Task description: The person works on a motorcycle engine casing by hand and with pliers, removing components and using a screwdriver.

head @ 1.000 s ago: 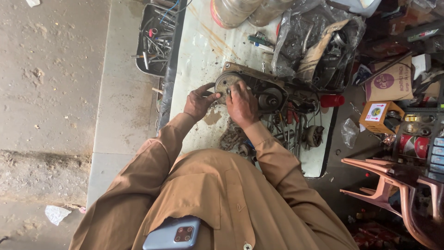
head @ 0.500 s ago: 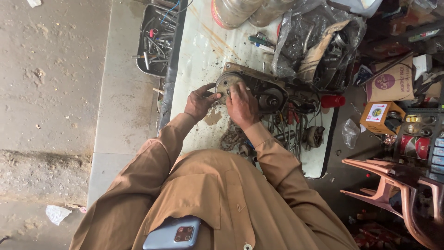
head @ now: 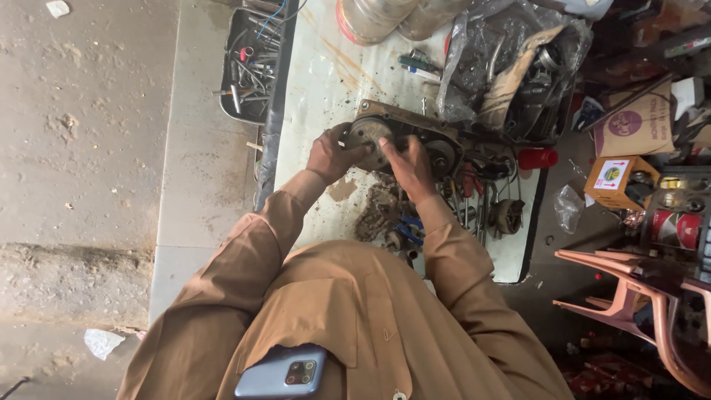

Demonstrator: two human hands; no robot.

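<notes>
A workbench scene is viewed from above, over the shoulders of a seated person in a tan long-sleeved garment. Nearest the camera, a blue-grey phone (head: 283,372) is seen tucked into the chest pocket.

Beyond it, both sleeves reach forward to a greasy metal housing (head: 404,137) that lies flat near the middle of a stained white table (head: 326,81). This housing is the landmark for everything else. The left hand (head: 335,154) is curled around the housing's near-left edge, fingers wrapped over a round disc-shaped part (head: 368,132) seated in it. The right hand (head: 409,164) is laid on top of the housing just right of that disc, fingers bent and pressed down — whether anything small is pinched beneath them cannot be told.

Compared with a second ago and half a second ago, almost nothing has shifted: both hands are found on the same spots and the housing has not moved. The grip is judged to be a steady, sustained hold or press rather than a lift.

Just nearer than the housing, a clump of dirty debris and blue-handled pliers (head: 409,226) lie on the table. To its right a red cap (head: 538,158) stands among loose tools. To its far left, a tray of tools (head: 248,70) hangs off the table edge. Behind it, a clear plastic bag of parts (head: 511,63) and metal canisters (head: 385,16) are set — the farthest things.
</notes>
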